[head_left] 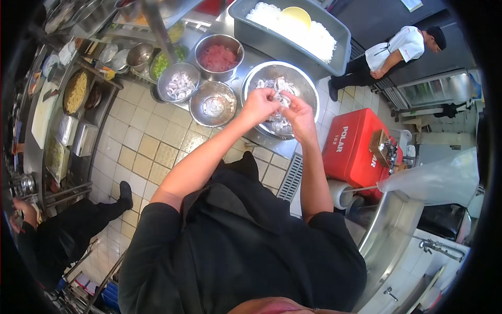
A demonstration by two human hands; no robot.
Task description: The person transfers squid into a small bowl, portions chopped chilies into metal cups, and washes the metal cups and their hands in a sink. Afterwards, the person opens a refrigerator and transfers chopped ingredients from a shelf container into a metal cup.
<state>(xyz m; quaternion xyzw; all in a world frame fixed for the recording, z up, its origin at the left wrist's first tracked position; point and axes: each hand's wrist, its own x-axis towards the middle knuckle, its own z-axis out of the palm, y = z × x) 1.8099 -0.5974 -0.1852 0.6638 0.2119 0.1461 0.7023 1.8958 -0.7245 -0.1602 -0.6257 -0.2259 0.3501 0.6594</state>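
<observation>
The counter (286, 148) carries a long grey tub (342, 49) just beyond the wide metal bowl (307, 93), while a deep pot (224, 77) of red pieces and a smaller bowl (200, 112) with white residue sit left of it. Above the wide metal bowl's middle, the left hand (261, 106) and right hand (299, 116) come together, each grip nearly closed in a pinch. Between their fingertips, over other pale pieces (278, 124) inside that bowl, is one small dark-streaked piece (284, 100) (its ends are partly hidden by the fingers).
</observation>
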